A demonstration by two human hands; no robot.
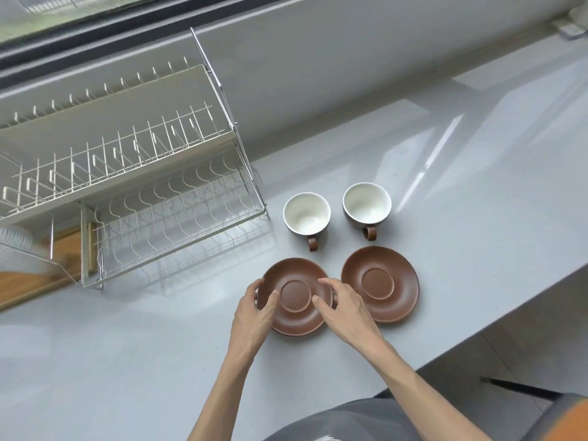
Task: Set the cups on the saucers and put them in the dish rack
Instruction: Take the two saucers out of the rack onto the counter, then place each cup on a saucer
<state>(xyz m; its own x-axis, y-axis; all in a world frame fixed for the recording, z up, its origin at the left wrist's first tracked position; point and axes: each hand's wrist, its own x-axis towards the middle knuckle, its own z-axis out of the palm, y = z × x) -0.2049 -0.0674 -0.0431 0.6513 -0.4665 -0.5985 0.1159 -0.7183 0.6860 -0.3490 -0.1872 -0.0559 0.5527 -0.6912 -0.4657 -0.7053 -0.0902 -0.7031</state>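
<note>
Two brown saucers lie side by side on the grey counter. My left hand (254,308) grips the left rim of the left saucer (296,319), and my right hand (342,308) holds its right side, fingers curled over the rim. The right saucer (380,283) lies untouched beside it. Behind them stand two upright cups with white insides and brown handles pointing toward me: the left cup (306,214) and the right cup (366,204). The two-tier white wire dish rack (178,218) stands to the left, its lower tier bare.
A wooden board (63,246) and a pale ribbed object (14,246) sit left of the rack's lower tier. A window runs along the back wall. The counter's edge drops off at the right, with a chair (525,393) below it.
</note>
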